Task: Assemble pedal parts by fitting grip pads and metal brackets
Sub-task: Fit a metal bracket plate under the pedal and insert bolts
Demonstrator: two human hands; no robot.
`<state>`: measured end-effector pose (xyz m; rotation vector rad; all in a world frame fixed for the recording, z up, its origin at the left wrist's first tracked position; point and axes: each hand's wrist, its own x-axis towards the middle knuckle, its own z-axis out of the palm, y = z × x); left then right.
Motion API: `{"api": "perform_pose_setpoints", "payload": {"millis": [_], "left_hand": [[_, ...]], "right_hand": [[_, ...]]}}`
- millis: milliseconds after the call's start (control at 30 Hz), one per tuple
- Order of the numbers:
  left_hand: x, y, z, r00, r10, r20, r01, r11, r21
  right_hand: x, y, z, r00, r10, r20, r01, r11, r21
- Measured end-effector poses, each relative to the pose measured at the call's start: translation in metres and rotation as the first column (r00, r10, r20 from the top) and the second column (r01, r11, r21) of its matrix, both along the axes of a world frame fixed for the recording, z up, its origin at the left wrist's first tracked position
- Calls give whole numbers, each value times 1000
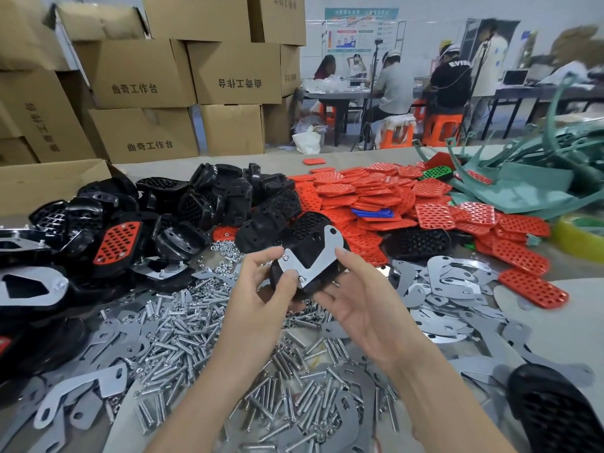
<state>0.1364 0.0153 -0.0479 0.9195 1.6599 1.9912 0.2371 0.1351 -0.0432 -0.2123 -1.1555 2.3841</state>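
Both hands hold one assembly above the table.
- Left hand [261, 289]: closed in a pinch on the left edge of the black pedal body [307, 227], with the thumb tip next to the lower corner of the bracket.
- Right hand [359, 299]: palm up, fingers curled under the pedal body, thumb against its right side.
- Metal bracket [325, 253]: V-shaped, lying flat on the upturned face of the pedal body, between the two thumbs.
- Below the grip: loose bolts [183, 325].
- Right of the grip: spare brackets [451, 279].
- Beyond the grip: red grip pads [376, 191].
- Beyond the grip to the left: heaped pedal shells [212, 194]
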Motion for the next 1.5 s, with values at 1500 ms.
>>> {"api": "perform_pose_setpoints", "payload": {"millis": [1500], "left_hand": [[-3,-4,-14,816,97,-570,-189,976,-104]], "right_hand": [[-11,-23,-11,978,-37,205,26,998,56]]}}
